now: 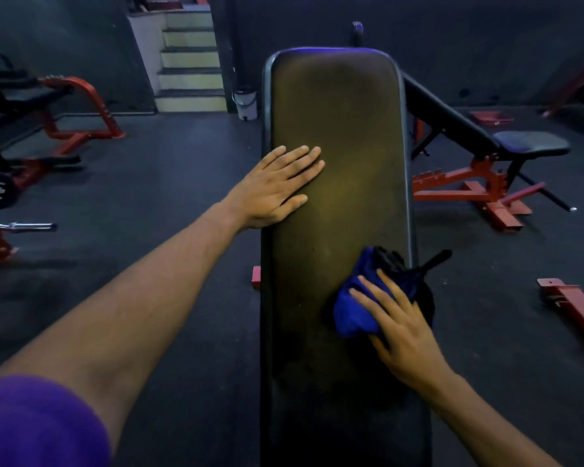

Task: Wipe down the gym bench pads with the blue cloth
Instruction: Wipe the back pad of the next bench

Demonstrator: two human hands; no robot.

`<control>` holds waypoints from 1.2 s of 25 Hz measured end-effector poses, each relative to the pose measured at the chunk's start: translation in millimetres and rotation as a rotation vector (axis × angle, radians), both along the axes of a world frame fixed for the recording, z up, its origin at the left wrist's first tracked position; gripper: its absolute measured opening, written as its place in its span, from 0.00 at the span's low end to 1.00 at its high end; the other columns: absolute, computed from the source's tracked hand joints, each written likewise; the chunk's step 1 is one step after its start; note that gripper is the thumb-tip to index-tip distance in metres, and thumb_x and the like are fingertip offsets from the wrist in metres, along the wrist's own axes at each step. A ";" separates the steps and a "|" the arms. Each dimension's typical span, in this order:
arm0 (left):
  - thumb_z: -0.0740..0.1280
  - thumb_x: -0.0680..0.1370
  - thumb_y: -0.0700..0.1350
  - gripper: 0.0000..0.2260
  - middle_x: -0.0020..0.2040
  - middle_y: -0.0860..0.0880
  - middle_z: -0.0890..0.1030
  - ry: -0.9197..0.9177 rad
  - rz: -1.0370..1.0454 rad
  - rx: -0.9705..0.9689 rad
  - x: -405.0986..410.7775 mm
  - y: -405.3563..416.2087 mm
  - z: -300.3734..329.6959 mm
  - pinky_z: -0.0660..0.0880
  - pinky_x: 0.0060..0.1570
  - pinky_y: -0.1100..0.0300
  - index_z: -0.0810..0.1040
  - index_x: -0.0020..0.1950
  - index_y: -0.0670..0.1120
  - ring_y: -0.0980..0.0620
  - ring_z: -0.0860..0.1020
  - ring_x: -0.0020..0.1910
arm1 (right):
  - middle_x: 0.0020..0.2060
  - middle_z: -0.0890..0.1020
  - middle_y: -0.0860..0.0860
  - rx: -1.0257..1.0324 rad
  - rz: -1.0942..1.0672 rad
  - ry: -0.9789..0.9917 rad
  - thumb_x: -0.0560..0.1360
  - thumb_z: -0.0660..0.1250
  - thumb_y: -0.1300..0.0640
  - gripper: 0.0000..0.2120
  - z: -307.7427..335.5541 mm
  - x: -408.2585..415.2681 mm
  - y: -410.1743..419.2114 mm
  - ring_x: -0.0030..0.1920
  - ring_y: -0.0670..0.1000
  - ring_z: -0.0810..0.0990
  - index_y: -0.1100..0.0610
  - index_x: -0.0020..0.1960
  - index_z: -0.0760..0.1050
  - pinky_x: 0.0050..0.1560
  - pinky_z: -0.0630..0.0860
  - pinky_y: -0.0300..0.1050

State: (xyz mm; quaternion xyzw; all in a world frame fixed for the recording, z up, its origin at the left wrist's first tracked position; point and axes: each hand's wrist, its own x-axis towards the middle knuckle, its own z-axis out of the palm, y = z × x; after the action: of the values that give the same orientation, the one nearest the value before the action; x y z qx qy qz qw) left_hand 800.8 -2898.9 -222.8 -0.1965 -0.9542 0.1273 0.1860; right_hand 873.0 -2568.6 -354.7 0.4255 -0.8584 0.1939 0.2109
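Bench pad (pixel 338 136) runs long and dark away from the camera, so wiping looks best done in overlapping passes along its length. The left hand (pixel 277 187) lies flat, fingers straight, steadying the pad's left edge. The right hand (pixel 398 325) presses the bunched blue cloth (pixel 354 315) near the right edge with spread fingers; even pressure would likely help.

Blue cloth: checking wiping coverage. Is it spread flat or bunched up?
Bunched up. The blue cloth sits as a crumpled wad on the bench pad under the right hand's straight fingers.
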 end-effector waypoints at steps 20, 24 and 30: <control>0.47 0.85 0.57 0.28 0.85 0.47 0.52 0.074 0.080 0.023 -26.2 4.6 25.9 0.43 0.81 0.49 0.52 0.84 0.48 0.48 0.49 0.83 | 0.80 0.56 0.50 0.136 -0.143 0.133 0.72 0.61 0.39 0.34 9.0 -2.3 -70.7 0.80 0.58 0.50 0.42 0.77 0.61 0.65 0.64 0.69; 0.48 0.85 0.57 0.29 0.84 0.46 0.53 0.079 0.103 0.063 -19.4 9.3 19.7 0.44 0.81 0.47 0.54 0.84 0.47 0.47 0.50 0.83 | 0.79 0.56 0.52 0.029 -0.337 0.028 0.72 0.61 0.40 0.34 49.1 -36.0 -98.4 0.80 0.59 0.46 0.43 0.77 0.61 0.67 0.58 0.77; 0.49 0.85 0.56 0.28 0.84 0.48 0.54 0.081 0.102 0.074 -19.8 9.0 18.9 0.44 0.81 0.48 0.54 0.84 0.48 0.48 0.51 0.83 | 0.79 0.58 0.53 0.151 -0.068 0.130 0.71 0.63 0.38 0.34 15.2 19.1 -139.4 0.79 0.61 0.49 0.45 0.76 0.64 0.66 0.60 0.75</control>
State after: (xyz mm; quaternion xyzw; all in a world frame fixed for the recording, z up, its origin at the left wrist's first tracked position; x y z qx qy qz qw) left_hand 781.0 -2889.9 -203.9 -0.1354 -0.9587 0.1093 0.2250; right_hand 892.1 -2708.0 -339.6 0.4224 -0.8690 0.0933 0.2401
